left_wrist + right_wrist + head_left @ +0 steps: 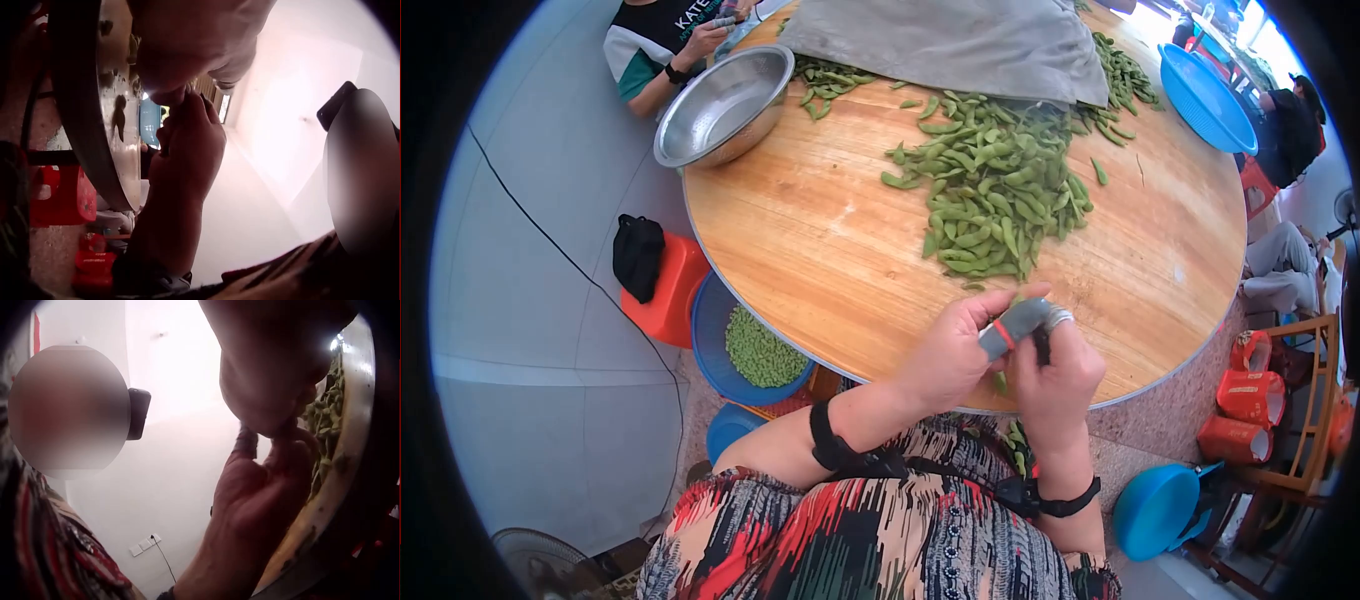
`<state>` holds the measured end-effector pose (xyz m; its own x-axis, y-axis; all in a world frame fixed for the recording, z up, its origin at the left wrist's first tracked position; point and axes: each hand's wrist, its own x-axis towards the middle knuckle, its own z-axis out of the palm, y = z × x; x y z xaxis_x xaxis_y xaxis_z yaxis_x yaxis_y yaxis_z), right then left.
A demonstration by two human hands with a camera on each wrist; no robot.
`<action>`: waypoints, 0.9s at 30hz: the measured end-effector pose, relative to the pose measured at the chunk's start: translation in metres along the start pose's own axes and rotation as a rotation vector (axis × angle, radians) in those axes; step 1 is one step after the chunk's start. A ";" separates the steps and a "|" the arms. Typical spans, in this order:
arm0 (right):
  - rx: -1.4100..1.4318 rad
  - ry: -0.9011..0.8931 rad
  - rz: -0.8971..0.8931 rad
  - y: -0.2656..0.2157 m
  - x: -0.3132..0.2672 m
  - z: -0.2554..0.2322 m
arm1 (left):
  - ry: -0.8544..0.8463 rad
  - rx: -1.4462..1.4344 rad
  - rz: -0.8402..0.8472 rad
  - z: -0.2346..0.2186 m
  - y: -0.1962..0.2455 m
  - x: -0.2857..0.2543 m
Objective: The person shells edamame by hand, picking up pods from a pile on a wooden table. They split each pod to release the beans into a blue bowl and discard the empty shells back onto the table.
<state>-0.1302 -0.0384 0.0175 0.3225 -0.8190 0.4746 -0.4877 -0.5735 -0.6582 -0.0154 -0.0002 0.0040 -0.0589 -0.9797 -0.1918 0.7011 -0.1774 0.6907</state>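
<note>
Both hands meet at the near table edge, fingers curled in, working one soybean pod (1000, 381) between them. Left hand (948, 357) has a grey finger guard (1012, 326) on the thumb, with an orange band; right hand (1055, 375) wears a ring and pinches from the right side. Only a sliver of the pod shows below the fingers, so exact grip points are hard to read. Judgement: the pod is light, soft-shelled and a bit fuzzy, not slippery; best pinched at one end and split along the seam, the beans inside pop out easily. Just beyond lies the pile of pods (990, 195) mid-table on the round wooden table (820, 260), steel bowl (725, 105) far left, grey cloth (950, 40) far centre. Blue basin of shelled beans (755, 350) sits on the floor to the left.
</note>
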 end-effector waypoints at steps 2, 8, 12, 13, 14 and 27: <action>0.134 -0.025 0.007 0.002 -0.004 0.005 | -0.001 -0.022 0.031 -0.005 -0.004 0.002; 0.963 -0.095 0.613 -0.001 -0.003 0.003 | 0.032 -0.064 0.082 -0.008 -0.002 0.004; 0.845 -0.367 0.541 0.014 0.006 -0.010 | 0.041 0.098 0.094 -0.012 0.011 -0.001; 0.846 -0.367 0.542 0.019 0.009 -0.014 | 0.032 0.293 0.192 -0.014 0.013 0.000; 0.932 -0.396 0.607 0.024 0.012 -0.017 | 0.021 0.489 0.290 -0.016 0.016 0.002; 0.980 -0.357 0.595 0.021 0.005 -0.007 | -0.171 0.582 -0.031 -0.018 0.037 -0.003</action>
<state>-0.1445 -0.0544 0.0109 0.5386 -0.8306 -0.1412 0.1381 0.2523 -0.9577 0.0234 -0.0025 0.0180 -0.2206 -0.9657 -0.1366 0.1965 -0.1812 0.9636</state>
